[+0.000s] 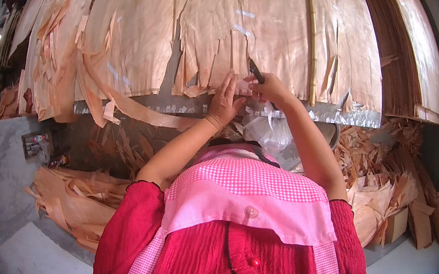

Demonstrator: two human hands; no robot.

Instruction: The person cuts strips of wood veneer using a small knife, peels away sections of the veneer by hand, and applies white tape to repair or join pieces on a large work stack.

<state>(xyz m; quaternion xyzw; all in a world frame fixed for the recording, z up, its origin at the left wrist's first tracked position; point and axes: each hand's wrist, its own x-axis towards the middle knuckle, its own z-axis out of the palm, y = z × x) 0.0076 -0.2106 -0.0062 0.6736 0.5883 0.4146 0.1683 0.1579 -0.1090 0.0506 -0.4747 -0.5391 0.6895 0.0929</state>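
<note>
My left hand [225,103] lies flat on the lower edge of a thin wood veneer sheet [281,45], its fingers stretched out. Close beside it on the right, my right hand [274,90] is closed around a slim black tool [256,72] that looks like a cutter knife; its end points up and left. A pale, see-through strip [243,87], perhaps tape, shows between the two hands. The veneer has torn, ragged edges and splits near my hands. Short whitish tape pieces [242,29] stick to it farther up. My right fingertips are partly hidden.
A bamboo stick [314,44] lies along the veneer to the right. Below the table edge [344,116] hangs a clear plastic bag [268,132]. Veneer scraps [75,201] pile up at lower left, with more scraps [374,185] at right. Stacked veneer [401,61] stands far right.
</note>
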